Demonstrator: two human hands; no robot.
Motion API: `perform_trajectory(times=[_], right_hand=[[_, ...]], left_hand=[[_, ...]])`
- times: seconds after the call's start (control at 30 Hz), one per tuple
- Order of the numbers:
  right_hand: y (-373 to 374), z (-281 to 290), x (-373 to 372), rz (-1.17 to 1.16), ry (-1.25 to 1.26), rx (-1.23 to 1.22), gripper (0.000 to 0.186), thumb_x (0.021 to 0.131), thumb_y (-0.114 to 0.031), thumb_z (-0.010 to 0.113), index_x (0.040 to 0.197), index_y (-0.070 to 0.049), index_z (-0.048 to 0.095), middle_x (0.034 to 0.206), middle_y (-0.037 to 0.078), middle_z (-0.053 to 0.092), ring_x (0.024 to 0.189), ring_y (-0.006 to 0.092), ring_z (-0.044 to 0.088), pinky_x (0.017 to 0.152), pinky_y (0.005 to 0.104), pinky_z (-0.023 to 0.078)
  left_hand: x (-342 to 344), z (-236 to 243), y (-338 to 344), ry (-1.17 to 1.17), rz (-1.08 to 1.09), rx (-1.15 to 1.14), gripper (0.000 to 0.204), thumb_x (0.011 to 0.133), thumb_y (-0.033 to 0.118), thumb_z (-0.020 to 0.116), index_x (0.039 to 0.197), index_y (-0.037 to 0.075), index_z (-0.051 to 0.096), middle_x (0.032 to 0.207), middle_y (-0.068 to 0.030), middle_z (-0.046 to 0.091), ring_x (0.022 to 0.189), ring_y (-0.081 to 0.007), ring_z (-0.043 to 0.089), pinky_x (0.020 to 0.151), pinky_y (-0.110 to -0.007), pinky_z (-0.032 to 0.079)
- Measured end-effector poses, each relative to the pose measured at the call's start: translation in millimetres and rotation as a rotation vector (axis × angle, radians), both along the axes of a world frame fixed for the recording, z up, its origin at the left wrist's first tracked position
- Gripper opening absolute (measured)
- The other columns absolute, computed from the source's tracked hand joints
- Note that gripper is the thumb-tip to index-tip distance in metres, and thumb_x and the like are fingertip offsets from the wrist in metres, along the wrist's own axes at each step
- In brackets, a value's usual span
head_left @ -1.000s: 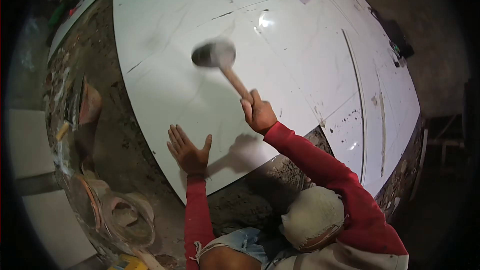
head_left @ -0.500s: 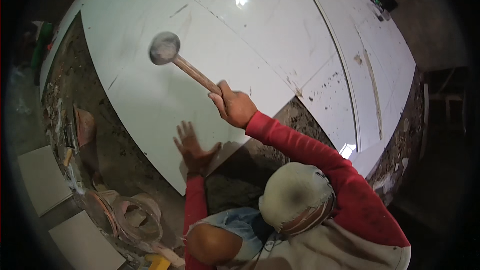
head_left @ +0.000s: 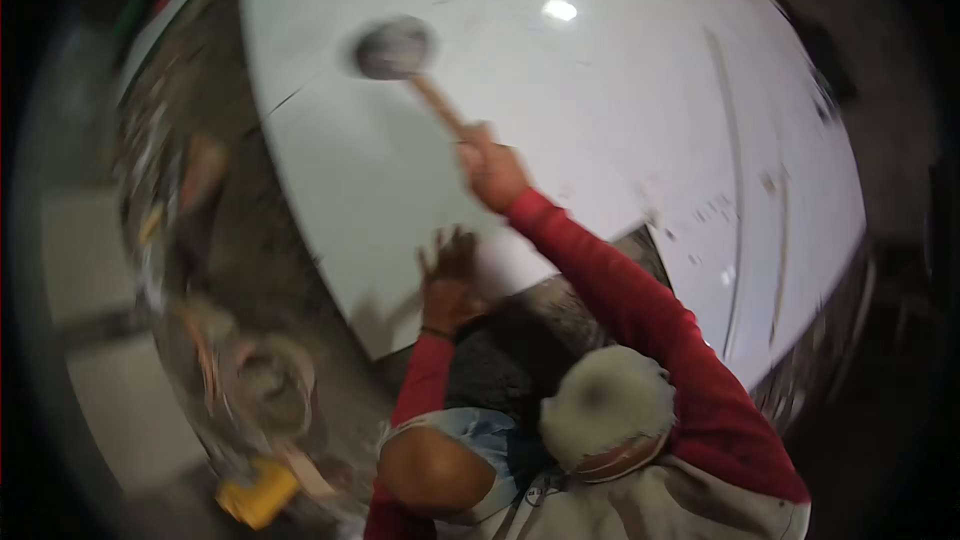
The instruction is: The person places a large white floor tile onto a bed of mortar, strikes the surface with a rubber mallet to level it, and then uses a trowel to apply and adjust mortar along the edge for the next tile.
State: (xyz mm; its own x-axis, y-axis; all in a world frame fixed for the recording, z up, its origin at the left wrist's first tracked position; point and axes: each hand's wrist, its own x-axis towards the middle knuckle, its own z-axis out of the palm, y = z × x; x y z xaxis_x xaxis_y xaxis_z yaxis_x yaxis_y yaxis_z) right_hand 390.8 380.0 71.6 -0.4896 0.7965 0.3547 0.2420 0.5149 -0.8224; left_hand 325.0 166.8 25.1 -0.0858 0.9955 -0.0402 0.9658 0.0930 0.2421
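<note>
My right hand (head_left: 494,168) is closed around the wooden handle of a rubber mallet (head_left: 393,48). The mallet's dark, round head looks blurred and hangs over a large, glossy white tile (head_left: 325,185). Whether it touches the surface I cannot tell. Nearer to me, my left hand (head_left: 451,282) has its fingers spread and holds nothing. It is at the tile's near part, close to the edge by the dark, rough bed; contact is unclear through the blur.
More white tiles (head_left: 640,90) stretch away to the right, with a long thin strip (head_left: 728,130) on them. Bare rough ground (head_left: 250,270) borders the left side. A dirty round bucket (head_left: 275,380), a yellow object (head_left: 257,492) and pale slabs (head_left: 130,410) are at lower left.
In the picture, my right hand and the mallet have shifted up and right. My left hand appears farther right and slightly higher. The whole view has also shifted and blurred.
</note>
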Motion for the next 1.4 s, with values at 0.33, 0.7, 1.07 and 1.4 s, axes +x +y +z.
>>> perform_trajectory(times=[0.33,0.7,1.07,1.4], right_hand=[[-28,3,-40,0.047,-0.136,-0.054,0.025,0.106,-0.029,0.043,0.107,-0.004,0.048,0.069,0.017,0.062,0.059,0.0366,0.064,0.053,0.0451,0.047],[-17,-27,3,0.370,-0.393,0.332,0.036,0.107,-0.036,0.042,0.096,-0.004,0.052,0.066,0.019,0.057,0.054,0.0324,0.060,0.049,0.0377,0.041],[-53,-10,-36,0.435,-0.699,0.044,0.029,0.104,-0.029,0.049,0.104,-0.001,0.052,0.066,0.027,0.060,0.062,0.0495,0.060,0.052,0.0521,0.044],[-51,25,-72,0.342,-0.429,-0.049,0.033,0.104,-0.037,0.049,0.098,-0.005,0.048,0.071,0.030,0.063,0.067,0.0526,0.061,0.053,0.0591,0.043]], left_hand=[[-8,-2,-8,-0.078,0.004,0.088,0.120,0.056,0.072,0.079,0.151,0.010,0.038,0.162,-0.0156,0.026,0.148,-0.0405,0.022,0.117,-0.067,0.016],[11,-18,4,-0.073,0.113,0.281,0.105,0.059,0.074,0.073,0.143,0.016,0.051,0.155,-0.0079,0.039,0.146,-0.0333,0.030,0.119,-0.063,0.017],[-1,-50,-11,0.396,0.098,0.406,0.118,0.057,0.075,0.074,0.152,0.014,0.038,0.160,-0.0123,0.032,0.151,-0.0342,0.020,0.119,-0.066,0.012],[-7,-1,-2,-0.021,0.011,0.049,0.133,0.055,0.084,0.070,0.157,0.012,0.024,0.165,-0.0116,0.021,0.153,-0.0357,0.013,0.120,-0.065,0.005]])
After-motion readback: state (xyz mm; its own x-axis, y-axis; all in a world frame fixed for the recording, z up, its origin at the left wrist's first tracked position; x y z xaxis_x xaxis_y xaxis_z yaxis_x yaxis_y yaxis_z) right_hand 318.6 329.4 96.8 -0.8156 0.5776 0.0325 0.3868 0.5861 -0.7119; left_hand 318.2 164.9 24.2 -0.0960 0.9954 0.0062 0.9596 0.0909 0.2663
